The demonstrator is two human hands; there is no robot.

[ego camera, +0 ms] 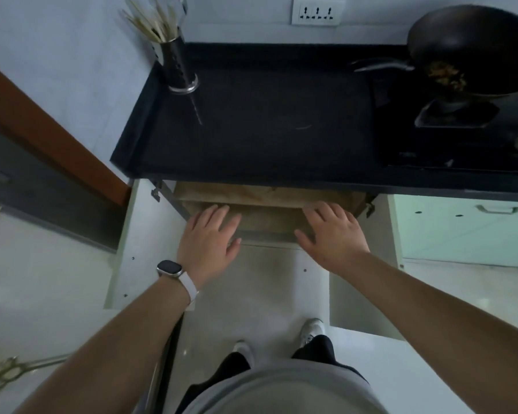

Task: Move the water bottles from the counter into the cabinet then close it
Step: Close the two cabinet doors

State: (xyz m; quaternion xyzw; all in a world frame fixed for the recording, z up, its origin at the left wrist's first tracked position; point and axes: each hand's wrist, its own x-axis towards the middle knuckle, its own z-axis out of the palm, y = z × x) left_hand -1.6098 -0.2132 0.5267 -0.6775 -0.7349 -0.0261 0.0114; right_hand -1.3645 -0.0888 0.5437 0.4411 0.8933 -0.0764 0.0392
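Head view, looking down at the black surface point(251, 124) and the open cabinet point(269, 216) beneath it.

Both cabinet doors are standing swung outward: left door point(141, 243) at the left of the opening, right door point(368, 291) at the right. The wood-toned interior is showing between them, just under the surface edge.

Left hand point(210, 237), with a watch point(169, 268) on its wrist, is reaching in front of the opening, palm down, fingers spread and extended. Grip is fully open and holding nothing. Right hand point(332, 234) is mirroring it at the right side of the opening, fingers also spread flat, grip open and empty. The two hands are apart from each other, each nearer its own door. Whether the fingertips are touching the cabinet's shelf edge cannot be told.

Water bottles: none showing on the surface, and none can be made out in the visible strip of cabinet interior, which is dim and mostly hidden by the surface overhang.

On the surface, a metal utensil holder point(178, 67) with chopsticks is standing at the back left. A dark wok point(476, 49) is sitting on the stove point(455, 138) at the right.
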